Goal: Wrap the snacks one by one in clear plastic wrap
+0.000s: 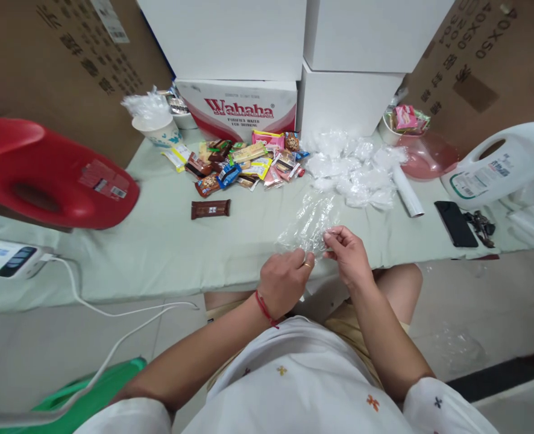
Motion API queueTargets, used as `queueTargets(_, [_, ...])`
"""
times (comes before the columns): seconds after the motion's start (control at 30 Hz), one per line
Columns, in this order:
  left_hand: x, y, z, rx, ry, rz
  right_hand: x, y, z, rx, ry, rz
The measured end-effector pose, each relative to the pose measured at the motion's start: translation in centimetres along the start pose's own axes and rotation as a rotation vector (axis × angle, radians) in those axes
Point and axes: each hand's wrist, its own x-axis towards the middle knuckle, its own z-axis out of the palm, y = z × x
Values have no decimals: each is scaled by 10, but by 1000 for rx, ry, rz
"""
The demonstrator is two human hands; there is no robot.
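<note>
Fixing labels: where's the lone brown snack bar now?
In the head view, the snack bar lies left of centre on the pale green cloth, at the near side of the snack pile, beyond and left of the left hand.

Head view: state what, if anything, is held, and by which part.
Clear, crinkled plastic film, possibly a bag: the left grip and right grip hold it by its near end.

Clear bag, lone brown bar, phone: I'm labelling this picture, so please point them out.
Clear bag (309,220), head view: middle of its crinkled film.
Lone brown bar (210,209), head view: middle of its wrapper.
Phone (455,223), head view: middle of its dark upper face.
</note>
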Motion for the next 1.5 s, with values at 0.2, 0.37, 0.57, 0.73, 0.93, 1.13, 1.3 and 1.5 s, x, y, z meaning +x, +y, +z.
queueTargets(0.2, [-21, -9, -2, -92, -122, -3, 9, 19, -17, 133, 9, 149])
queueTargets(0.37, [-14, -3, -11, -376, 47, -123, 3, 21, -19, 122, -39, 123])
queueTargets(0.57, [30, -5, 21, -672, 37, -343, -3, 23, -16, 66, -58, 71])
queueTargets(0.73, [37, -11, 48, -1054, -58, -586, -2, 24, -18, 20, -14, 27])
queueTargets(0.93, [31, -16, 48, -1059, -105, -606, -1, 29, -20, 19, -27, 44])
queueTargets(1.13, [31, -17, 44, -914, -49, -556, -4, 29, -22, -41, -23, 8])
queueTargets(1.3, [30, -20, 43, -817, -18, -454, -8, 30, -27, -116, -49, 10])
queueTargets(1.5, [21, -29, 46, -656, 15, -364, -4, 40, -44, -204, -45, -1])
